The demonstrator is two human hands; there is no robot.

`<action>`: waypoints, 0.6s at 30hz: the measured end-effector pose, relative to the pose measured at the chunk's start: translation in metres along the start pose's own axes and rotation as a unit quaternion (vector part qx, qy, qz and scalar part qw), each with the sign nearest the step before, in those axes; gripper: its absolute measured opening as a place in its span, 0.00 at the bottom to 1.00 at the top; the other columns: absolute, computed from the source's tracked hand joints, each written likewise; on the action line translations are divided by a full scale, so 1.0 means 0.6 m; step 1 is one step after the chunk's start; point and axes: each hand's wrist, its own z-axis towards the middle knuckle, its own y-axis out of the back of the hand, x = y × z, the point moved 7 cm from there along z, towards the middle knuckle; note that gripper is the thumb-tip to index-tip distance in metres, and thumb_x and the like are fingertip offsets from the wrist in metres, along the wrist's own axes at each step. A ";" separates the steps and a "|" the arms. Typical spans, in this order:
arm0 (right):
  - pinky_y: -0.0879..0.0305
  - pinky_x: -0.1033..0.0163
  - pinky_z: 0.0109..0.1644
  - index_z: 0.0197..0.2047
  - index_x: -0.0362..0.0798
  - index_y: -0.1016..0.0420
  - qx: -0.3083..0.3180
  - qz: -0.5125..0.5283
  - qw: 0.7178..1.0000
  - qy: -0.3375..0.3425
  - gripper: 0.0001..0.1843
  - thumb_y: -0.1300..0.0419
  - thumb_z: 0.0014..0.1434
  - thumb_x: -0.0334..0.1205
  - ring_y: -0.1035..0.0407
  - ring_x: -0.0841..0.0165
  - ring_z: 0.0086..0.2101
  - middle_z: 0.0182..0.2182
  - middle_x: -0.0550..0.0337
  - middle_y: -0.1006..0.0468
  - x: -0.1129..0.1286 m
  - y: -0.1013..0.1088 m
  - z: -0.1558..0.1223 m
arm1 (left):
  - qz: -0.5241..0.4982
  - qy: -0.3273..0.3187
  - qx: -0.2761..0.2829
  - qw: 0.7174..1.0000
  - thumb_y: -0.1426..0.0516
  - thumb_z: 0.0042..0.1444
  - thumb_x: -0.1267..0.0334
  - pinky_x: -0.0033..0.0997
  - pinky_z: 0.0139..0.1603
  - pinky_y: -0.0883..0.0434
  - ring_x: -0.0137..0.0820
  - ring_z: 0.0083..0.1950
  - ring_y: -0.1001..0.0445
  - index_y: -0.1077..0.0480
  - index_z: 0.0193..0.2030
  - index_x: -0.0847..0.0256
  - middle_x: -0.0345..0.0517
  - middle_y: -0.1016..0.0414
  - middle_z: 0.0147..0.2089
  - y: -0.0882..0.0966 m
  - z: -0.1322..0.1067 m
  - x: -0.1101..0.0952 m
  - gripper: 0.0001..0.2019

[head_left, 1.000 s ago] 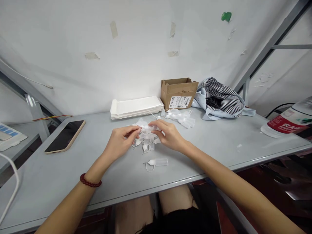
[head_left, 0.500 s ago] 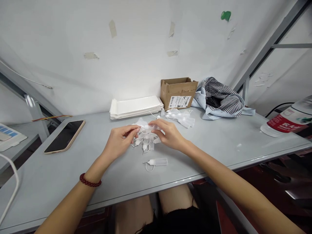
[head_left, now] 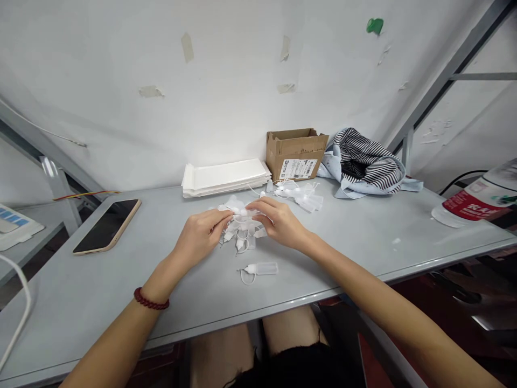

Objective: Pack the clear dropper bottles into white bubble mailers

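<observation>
Gray table (head_left: 363, 242): fingers of the left hand (head_left: 201, 231) and right hand (head_left: 281, 222) pinch one needle-tipped bottle (head_left: 242, 212) over a bottle pile (head_left: 243, 235) (too tangled to count); one loose bottle (head_left: 265, 268) lies nearer, one open-topped box (head_left: 297, 153) behind.

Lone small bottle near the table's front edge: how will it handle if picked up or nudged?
Likely light: the small bottle looks like translucent plastic, with no liquid visible. Lying on its side, it may roll if nudged, though the looped strap could check that. Its thin tip might bend if gripped there.
</observation>
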 end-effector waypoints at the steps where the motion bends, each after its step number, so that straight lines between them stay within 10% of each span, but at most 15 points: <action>1: 0.31 0.59 0.41 0.47 0.48 0.30 0.002 -0.003 1.000 0.000 0.13 0.49 0.61 0.28 0.29 0.65 0.39 0.41 0.52 0.25 -0.001 0.000 0.000 | 0.005 -0.002 0.001 1.000 0.51 0.62 0.62 0.27 0.31 0.35 0.29 0.28 0.29 0.24 0.42 0.59 0.42 0.24 0.28 -0.001 0.000 0.000 0.14; 18: 0.28 0.59 0.41 0.45 0.46 0.30 -0.001 0.000 0.999 0.046 0.13 0.50 0.61 0.27 0.28 0.65 0.40 0.39 0.51 0.24 0.004 -0.007 -0.005 | -0.014 -0.042 -0.002 0.999 0.50 0.60 0.65 0.27 0.31 0.33 0.30 0.28 0.27 0.23 0.39 0.61 0.46 0.22 0.29 -0.008 -0.006 -0.012 0.13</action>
